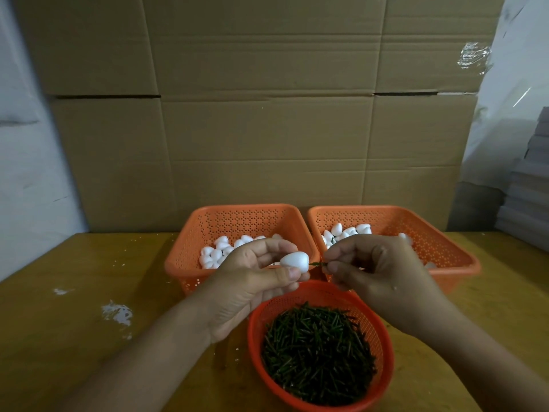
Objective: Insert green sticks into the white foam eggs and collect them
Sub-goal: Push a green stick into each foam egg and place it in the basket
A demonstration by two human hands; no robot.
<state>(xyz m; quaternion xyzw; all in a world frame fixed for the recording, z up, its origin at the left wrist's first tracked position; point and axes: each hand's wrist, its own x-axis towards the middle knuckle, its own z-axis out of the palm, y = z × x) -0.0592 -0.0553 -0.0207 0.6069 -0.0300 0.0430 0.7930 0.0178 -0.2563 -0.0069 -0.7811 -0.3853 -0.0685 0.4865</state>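
**Stick meets egg above the baskets**

Nearest the camera, at 6 o'clock on the tabletop (74,337), sits a round red basket (383,379) heaped with short dark green sticks (318,349), thin and straight, lying criss-cross in every direction.

Just above its far rim the two hands meet. The left hand (249,281) pinches a white foam egg (295,259) between thumb and curled fingers; the egg is smooth, matte and plump, its narrower end facing 3 o'clock. The right hand (377,269) pinches a single green stick (318,264) between thumb and forefinger, holding it level so that its free tip reaches the egg's narrow end. Only a short stretch of stick shows between fingers and egg; whether the tip is already in the foam cannot be told.

Behind the hands stand two square orange baskets with perforated walls, side by side and nearly touching. The left basket (190,233), at 11 o'clock from the red one, holds a pile of plain white eggs (217,251). The right basket (445,242), at 1 o'clock, holds more eggs (347,230), a bit of green showing among them.

White crumbs (117,313) dot the tabletop at 9 o'clock. Farthest back, a wall of brown cardboard boxes (261,114) fills the view.
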